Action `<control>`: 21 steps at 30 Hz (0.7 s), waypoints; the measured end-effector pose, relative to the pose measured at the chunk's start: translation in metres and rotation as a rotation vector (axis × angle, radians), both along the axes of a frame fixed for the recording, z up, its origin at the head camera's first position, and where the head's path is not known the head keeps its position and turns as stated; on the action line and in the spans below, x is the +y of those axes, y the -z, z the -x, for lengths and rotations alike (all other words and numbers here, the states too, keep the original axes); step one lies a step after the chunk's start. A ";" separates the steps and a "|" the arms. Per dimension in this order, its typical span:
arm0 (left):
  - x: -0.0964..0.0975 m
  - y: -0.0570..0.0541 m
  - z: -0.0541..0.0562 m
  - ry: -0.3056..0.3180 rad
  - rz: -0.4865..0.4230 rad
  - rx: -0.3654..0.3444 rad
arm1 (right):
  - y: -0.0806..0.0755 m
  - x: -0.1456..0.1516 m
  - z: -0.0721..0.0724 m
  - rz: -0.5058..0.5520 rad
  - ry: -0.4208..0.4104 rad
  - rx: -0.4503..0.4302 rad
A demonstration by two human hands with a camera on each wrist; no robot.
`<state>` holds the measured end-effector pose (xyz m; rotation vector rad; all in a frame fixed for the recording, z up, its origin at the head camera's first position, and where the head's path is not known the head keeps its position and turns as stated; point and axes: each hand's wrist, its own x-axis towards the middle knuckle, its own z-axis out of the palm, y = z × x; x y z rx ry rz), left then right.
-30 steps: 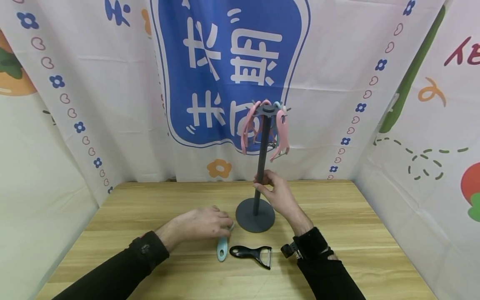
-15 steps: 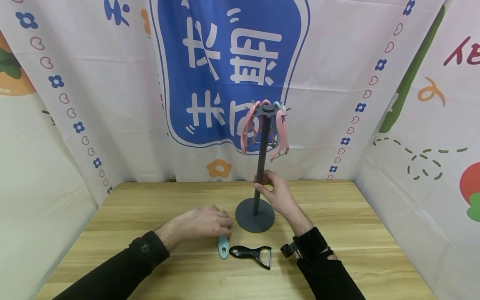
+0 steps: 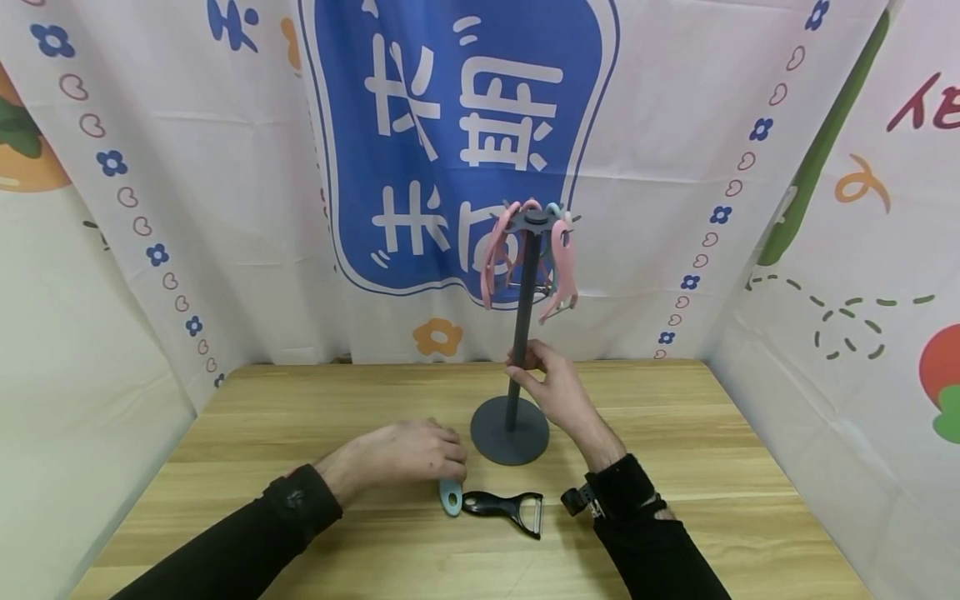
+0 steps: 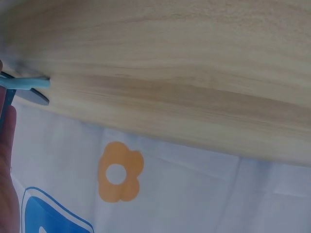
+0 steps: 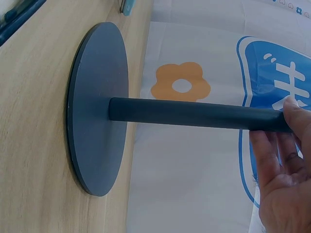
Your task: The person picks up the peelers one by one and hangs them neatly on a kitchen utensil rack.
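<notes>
My left hand (image 3: 408,454) holds a light blue peeler (image 3: 451,498) low over the table, its fingers covering all but the handle's end with the hole. The left wrist view catches part of this peeler (image 4: 34,83) at its left edge. Beside it lies a black peeler (image 3: 491,504), blade toward the right. With thumb and fingers, my right hand (image 3: 551,383) grips the post of a dark grey stand (image 3: 511,442), which stands upright on its round base. Pink peelers (image 3: 564,267) and a light blue one hang from the hooks around its top.
The wooden table (image 3: 660,467) runs back to a white printed cloth (image 3: 637,250) hung behind it. More cloth hangs along both sides. Black sleeves and wrist straps cover the forearms.
The light blue peeler's handle has shifted slightly up and right and turned a little, and less of it shows under my left hand. My right hand and the stand stay in place.
</notes>
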<state>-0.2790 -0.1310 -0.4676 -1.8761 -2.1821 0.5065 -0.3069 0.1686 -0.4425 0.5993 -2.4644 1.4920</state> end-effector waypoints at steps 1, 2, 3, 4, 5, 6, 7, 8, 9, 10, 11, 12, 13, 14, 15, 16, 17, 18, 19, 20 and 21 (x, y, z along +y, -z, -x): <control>0.000 -0.001 0.000 -0.003 -0.003 -0.003 | 0.000 0.000 0.000 0.000 -0.001 -0.001; -0.001 -0.002 0.000 -0.008 -0.004 -0.006 | 0.000 0.000 0.000 0.000 -0.002 -0.001; -0.001 -0.003 0.001 -0.012 -0.007 -0.012 | 0.000 0.000 0.000 0.000 -0.002 -0.001; -0.002 -0.004 0.001 -0.019 -0.010 -0.018 | 0.000 0.000 0.000 0.001 -0.003 0.000; -0.002 -0.005 0.002 -0.024 -0.015 -0.026 | 0.000 0.000 0.000 0.003 -0.005 0.000; -0.003 -0.006 0.002 -0.034 -0.018 -0.037 | 0.001 0.000 0.000 0.004 -0.005 0.002; -0.003 -0.007 0.003 -0.041 -0.025 -0.048 | 0.001 0.000 0.000 0.005 -0.005 0.003; -0.004 -0.007 0.003 -0.049 -0.034 -0.058 | 0.000 0.000 0.000 0.008 -0.005 0.002; -0.004 -0.008 0.004 -0.058 -0.041 -0.068 | 0.001 0.000 0.001 0.008 -0.005 0.003; -0.004 -0.008 0.005 -0.065 -0.051 -0.078 | 0.001 0.000 0.001 0.010 -0.005 0.000; -0.005 -0.009 0.005 -0.076 -0.060 -0.091 | 0.001 0.000 0.001 0.010 -0.004 -0.001; -0.005 -0.010 0.005 -0.086 -0.070 -0.103 | 0.001 0.000 0.001 0.007 -0.004 0.001; -0.005 -0.010 0.006 -0.095 -0.083 -0.117 | 0.001 0.000 0.001 0.007 -0.004 0.000; -0.005 -0.010 0.006 -0.109 -0.091 -0.133 | 0.001 0.000 0.002 0.005 -0.003 0.000; -0.005 -0.011 0.006 -0.123 -0.099 -0.149 | 0.001 0.000 0.002 0.006 -0.003 -0.001; -0.006 -0.012 0.006 -0.134 -0.110 -0.164 | 0.001 0.000 0.002 0.008 -0.003 -0.004; -0.006 -0.012 0.006 -0.146 -0.120 -0.177 | 0.001 -0.001 0.002 0.008 -0.003 -0.005; -0.006 -0.013 0.006 -0.155 -0.131 -0.189 | 0.001 -0.001 0.002 0.010 -0.003 -0.007; -0.006 -0.014 0.006 -0.163 -0.142 -0.199 | 0.000 -0.001 0.001 0.011 -0.003 -0.009; -0.006 -0.015 0.005 -0.170 -0.152 -0.208 | 0.000 -0.001 0.001 0.011 -0.004 -0.008; -0.006 -0.016 0.005 -0.173 -0.168 -0.214 | 0.000 -0.001 0.001 0.012 -0.005 -0.010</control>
